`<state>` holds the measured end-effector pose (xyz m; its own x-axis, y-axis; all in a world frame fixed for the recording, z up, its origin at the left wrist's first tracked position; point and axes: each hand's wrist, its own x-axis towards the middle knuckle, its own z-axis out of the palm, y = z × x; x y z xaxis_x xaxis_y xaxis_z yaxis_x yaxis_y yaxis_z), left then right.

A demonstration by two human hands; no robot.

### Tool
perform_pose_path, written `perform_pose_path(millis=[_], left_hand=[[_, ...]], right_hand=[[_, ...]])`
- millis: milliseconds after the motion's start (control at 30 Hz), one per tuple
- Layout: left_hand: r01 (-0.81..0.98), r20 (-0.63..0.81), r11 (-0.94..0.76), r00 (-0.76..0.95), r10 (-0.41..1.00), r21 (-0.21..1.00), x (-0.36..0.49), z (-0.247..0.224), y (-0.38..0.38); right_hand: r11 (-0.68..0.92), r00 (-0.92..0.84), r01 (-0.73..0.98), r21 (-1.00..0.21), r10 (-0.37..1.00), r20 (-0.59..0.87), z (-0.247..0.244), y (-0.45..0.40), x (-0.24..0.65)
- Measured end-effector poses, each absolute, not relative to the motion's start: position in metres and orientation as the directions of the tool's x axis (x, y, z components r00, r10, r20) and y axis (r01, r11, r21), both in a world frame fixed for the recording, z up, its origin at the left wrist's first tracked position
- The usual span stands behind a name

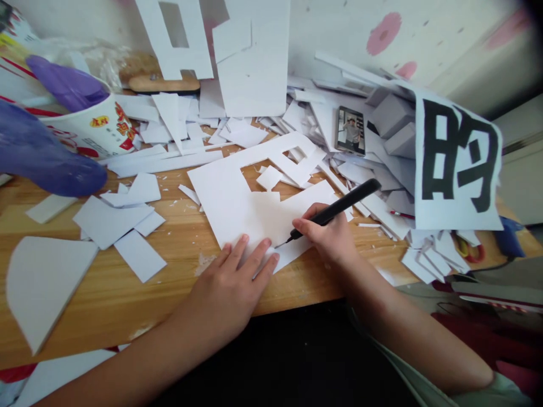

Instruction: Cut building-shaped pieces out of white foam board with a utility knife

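Observation:
A white foam board (237, 209) with cut-out openings lies flat on the wooden table (186, 305). My left hand (237, 277) rests on its near edge, fingers spread and palm down, holding nothing. In my right hand (328, 232) is a black pen-shaped tool (339, 208), gripped between thumb and fingers. Its thin tip touches the board just right of my left fingertips. Small white pieces show through the openings in the board.
White scraps (106, 220) lie at the left, near a paper tub (97, 127) and a purple-blue object (46, 152). Behind are upright boards (254, 68) and a phone (350, 131). A sheet with a black character (460, 158) and scissors (477, 251) are at the right.

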<state>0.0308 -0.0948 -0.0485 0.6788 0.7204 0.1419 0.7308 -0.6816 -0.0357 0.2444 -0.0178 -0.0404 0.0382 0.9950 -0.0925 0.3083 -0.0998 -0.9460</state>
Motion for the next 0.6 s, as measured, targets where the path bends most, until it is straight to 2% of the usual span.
perform_pose_path(millis=[300,600], left_hand=[[0.725,0.137,-0.687,0.687,0.714,-0.056,0.030,-0.051,-0.095],[0.722,0.134,-0.689,0.690,0.711,-0.060,0.030,-0.050,-0.094]], right_hand=[[-0.078,0.089,0.322,-0.943,0.995,-0.052,-0.044,-0.012,0.258],[-0.039,0.099,0.264,-0.964,0.995,-0.013,-0.042,-0.006,0.270]])
